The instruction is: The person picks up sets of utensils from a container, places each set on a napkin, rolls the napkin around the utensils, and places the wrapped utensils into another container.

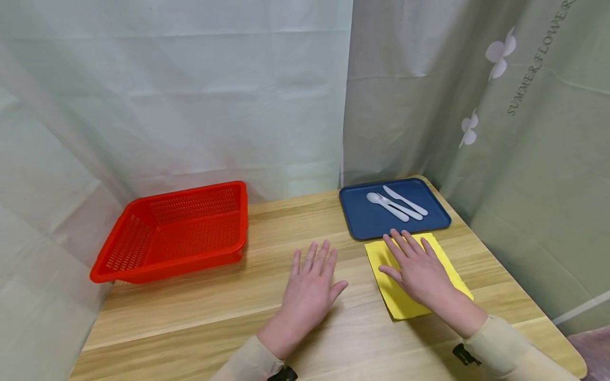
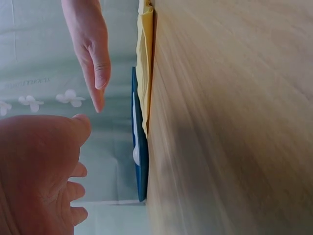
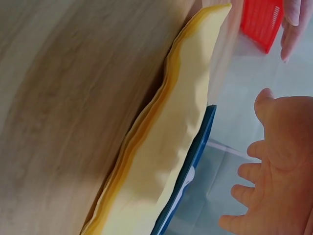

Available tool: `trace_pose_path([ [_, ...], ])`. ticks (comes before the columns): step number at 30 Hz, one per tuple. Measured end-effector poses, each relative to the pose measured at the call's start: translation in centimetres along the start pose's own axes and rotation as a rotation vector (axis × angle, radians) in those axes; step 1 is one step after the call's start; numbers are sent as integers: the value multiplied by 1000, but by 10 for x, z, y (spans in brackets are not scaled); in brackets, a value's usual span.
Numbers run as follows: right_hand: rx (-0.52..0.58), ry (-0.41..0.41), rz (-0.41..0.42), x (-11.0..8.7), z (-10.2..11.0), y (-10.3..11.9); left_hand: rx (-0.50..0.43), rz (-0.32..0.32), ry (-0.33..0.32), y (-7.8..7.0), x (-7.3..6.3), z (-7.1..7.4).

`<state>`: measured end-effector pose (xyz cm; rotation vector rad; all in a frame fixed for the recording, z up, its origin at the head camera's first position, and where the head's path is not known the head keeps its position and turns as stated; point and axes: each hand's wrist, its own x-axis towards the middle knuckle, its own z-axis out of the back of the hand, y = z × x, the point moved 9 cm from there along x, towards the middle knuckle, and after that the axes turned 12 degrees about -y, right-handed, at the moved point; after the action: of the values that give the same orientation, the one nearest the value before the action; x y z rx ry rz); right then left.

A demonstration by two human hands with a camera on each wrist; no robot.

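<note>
My left hand [image 1: 310, 293] hovers palm down over the wooden table, fingers straight and spread, holding nothing. My right hand [image 1: 421, 275] is held above a folded yellow cloth [image 1: 397, 299], its fingers also straight and apart. In the right wrist view the cloth [image 3: 161, 142] shows several stacked layers, with a gap between it and the palm. Just behind the cloth lies a blue tray [image 1: 359, 219]. On the tray are a white spoon [image 1: 388, 207], a white fork [image 1: 405, 210] and a white knife [image 1: 405, 199], the spoon and fork overlapping.
A red plastic basket [image 1: 167, 267] with perforated walls stands at the back left of the table [image 1: 190, 323]. Pale curtains [image 1: 229, 106] hang close behind and along both sides. The table's right edge runs just past the tray and cloth.
</note>
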<state>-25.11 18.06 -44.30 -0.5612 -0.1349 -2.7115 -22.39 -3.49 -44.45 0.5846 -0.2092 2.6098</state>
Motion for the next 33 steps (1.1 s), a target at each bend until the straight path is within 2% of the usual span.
trace_pose_path([
  [13, -2, 17, -23, -6, -2, -17, -11, -25, 42, -17, 2, -12],
  [21, 5, 27, -52, -10, -1, -27, -22, -66, 16, -30, 3, -15],
  [33, -12, 47, -70, -18, -4, -40, 15, -97, 62, -45, 5, -26],
])
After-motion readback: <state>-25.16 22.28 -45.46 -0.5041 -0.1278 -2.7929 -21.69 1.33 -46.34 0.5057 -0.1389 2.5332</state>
